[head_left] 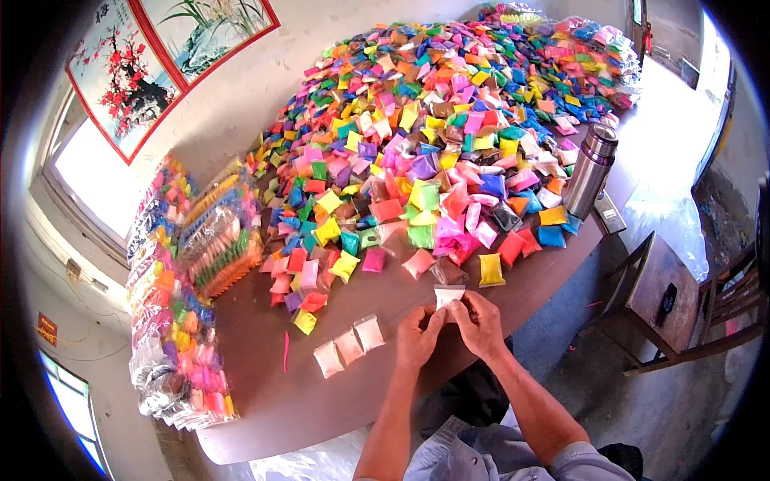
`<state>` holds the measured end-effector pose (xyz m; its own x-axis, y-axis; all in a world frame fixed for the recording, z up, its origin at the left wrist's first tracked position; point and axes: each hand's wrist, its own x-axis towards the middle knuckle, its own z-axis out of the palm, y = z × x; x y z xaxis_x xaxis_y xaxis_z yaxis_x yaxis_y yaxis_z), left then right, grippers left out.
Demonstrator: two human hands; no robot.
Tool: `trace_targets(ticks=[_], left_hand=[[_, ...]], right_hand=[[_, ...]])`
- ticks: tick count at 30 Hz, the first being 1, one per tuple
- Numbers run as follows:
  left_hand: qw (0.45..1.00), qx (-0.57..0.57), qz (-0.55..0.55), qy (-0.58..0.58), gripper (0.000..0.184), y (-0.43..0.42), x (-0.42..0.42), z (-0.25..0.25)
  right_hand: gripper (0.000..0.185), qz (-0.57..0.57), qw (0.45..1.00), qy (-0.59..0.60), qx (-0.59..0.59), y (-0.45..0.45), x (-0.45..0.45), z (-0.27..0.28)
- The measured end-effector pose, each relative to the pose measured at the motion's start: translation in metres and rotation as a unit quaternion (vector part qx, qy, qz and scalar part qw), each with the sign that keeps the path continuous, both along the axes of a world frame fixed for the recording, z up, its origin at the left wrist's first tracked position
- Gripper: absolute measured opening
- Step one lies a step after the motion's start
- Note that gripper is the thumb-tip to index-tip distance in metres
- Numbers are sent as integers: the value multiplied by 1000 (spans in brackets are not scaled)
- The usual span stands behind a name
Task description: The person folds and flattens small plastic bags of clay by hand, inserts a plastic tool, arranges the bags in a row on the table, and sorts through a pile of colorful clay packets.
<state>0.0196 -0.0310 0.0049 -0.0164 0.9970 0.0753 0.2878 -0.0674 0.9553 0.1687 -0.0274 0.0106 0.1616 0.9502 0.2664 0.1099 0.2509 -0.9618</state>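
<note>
Near the table's front edge, my left hand and my right hand pinch a small white packet between them, one at each side. Its top edge shows above my fingers; the lower part is hidden by them. To the left of my hands, three pale pink packets lie side by side in a slanting row, the middle pale pink packet touching its neighbours. A yellow packet and a brown packet rest on the table just beyond my hands.
A huge heap of colourful packets covers the table's far side. Bundled bags of packets line the left edge. A steel thermos stands at the right. A pink strip lies on the brown table. A wooden stool is on the floor.
</note>
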Motion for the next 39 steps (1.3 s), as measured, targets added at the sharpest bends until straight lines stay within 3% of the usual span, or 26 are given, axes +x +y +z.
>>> trace_targets(ticks=[3,13,18,25,28,30,39], left_hand=[[997,10,4,-77,25,1,2,-2],[999,-7,-25,-40,24,1,-6,-4],[988,-15,13,-156,23,2,-2,-7],[996,-16,13,-92,21,0,-4,2],[996,-19,9,-86,20,0,-4,-2],[989,15,12,-147,20,0,1,-5],[994,5,-9,-104,18,4,-9,-13]], right_hand=[[18,3,999,-35,-5,1,3,-8],[19,21,1000,-13,-4,-1,2,-3],[16,15,998,-52,15,0,2,-9],[15,21,999,27,9,2,-2,-17],[15,15,1000,22,-11,1,1,-11],[15,18,1000,-24,-2,1,4,-10],[14,28,998,-62,10,1,5,-16]])
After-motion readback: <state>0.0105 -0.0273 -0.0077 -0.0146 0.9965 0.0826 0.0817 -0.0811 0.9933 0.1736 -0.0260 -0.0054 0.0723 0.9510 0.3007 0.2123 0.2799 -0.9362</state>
